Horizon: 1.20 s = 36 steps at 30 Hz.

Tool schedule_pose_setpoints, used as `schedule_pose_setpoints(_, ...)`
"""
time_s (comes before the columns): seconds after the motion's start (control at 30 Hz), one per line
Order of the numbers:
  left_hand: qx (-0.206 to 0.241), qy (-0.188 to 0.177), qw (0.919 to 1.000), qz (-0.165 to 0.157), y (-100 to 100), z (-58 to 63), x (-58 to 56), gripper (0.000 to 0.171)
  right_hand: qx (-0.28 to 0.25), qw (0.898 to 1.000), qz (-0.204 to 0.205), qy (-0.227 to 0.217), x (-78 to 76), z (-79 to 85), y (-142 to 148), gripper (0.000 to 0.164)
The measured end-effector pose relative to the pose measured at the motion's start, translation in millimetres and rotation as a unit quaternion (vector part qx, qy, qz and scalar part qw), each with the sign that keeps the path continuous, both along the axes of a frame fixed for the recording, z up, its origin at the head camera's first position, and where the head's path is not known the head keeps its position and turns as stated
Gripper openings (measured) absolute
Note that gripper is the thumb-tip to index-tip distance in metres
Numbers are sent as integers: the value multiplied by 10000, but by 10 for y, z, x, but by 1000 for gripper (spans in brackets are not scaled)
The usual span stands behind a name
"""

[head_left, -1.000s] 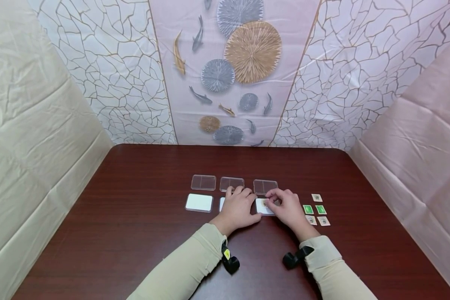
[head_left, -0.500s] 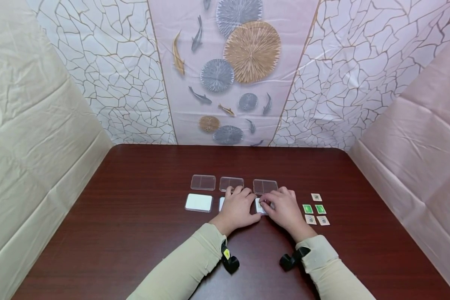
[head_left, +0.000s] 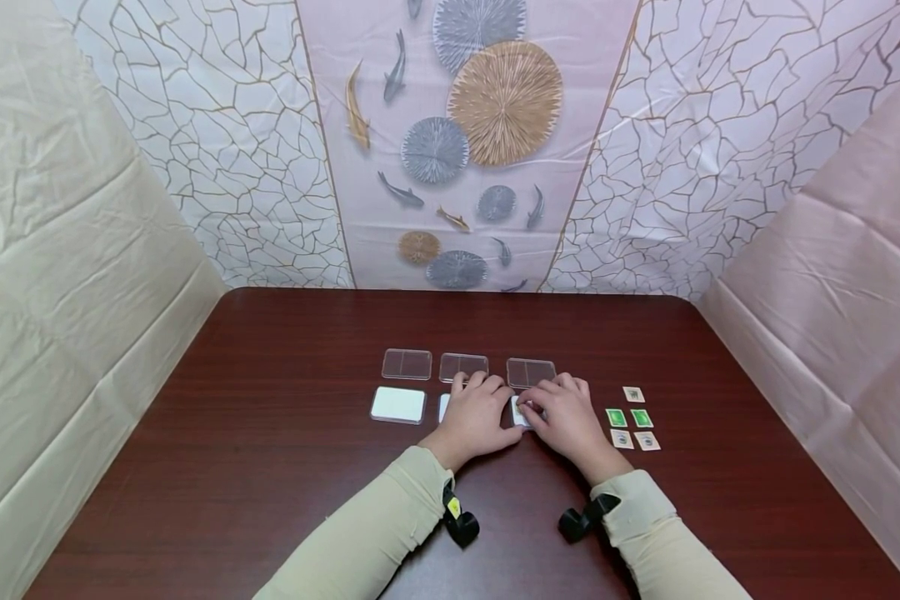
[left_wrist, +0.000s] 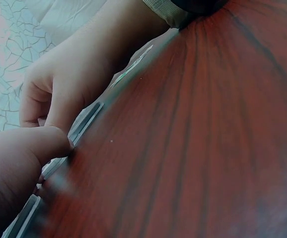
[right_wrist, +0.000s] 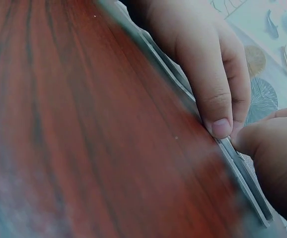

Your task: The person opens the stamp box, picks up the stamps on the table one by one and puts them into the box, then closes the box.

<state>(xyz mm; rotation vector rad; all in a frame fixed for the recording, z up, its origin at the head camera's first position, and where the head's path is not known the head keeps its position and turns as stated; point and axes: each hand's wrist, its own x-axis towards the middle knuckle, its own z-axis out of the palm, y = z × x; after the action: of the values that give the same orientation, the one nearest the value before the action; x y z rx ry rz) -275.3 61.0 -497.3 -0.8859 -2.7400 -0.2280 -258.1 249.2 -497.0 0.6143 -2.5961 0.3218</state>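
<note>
My right hand (head_left: 566, 418) reaches over the right-hand white-faced case (head_left: 518, 414), its thumb and index finger pinching a small picture square at the white surface. The fingers cover most of that square. My left hand (head_left: 477, 419) bridges the middle white-faced case (head_left: 443, 406), which is mostly hidden under it. Its thumb and index finger hold the left end of the right-hand case, and the left thumb (right_wrist: 220, 126) sits on the near edge of this case (right_wrist: 243, 181) in the right wrist view. Both hands are close together there.
Three clear lids (head_left: 407, 364) lie in a row behind the cases. Another white-faced case (head_left: 398, 405) is at the left. Right of my right hand lie several small squares, two of them green (head_left: 641, 418), the others beige with pictures (head_left: 633, 394). Patterned cloth (head_left: 285, 150) borders the table.
My right hand has shifted left over the right-hand case with the small picture square, then stayed nearly still. My left hand keeps its place.
</note>
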Motion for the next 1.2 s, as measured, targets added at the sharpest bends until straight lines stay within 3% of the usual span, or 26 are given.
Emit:
schedule_pose_setpoints(0.37,10,-11,10000,-8,10,8,8,59,-507,9985,2,205,-22,0,91,9)
schedule_pose_setpoints(0.67,-2,-15,10000,17,15,3,14,61,-692,9948,-648,372,-119,19,520,12)
schedule_pose_setpoints(1.03,-44,-140,9999,60,13,-14,19,61,-882,9820,-1599,-475,-15,78,1209,32)
schedule_pose_setpoints(1.2,-64,-170,9998,100,13,-10,8,62,-937,9761,-1869,-592,46,80,1462,36)
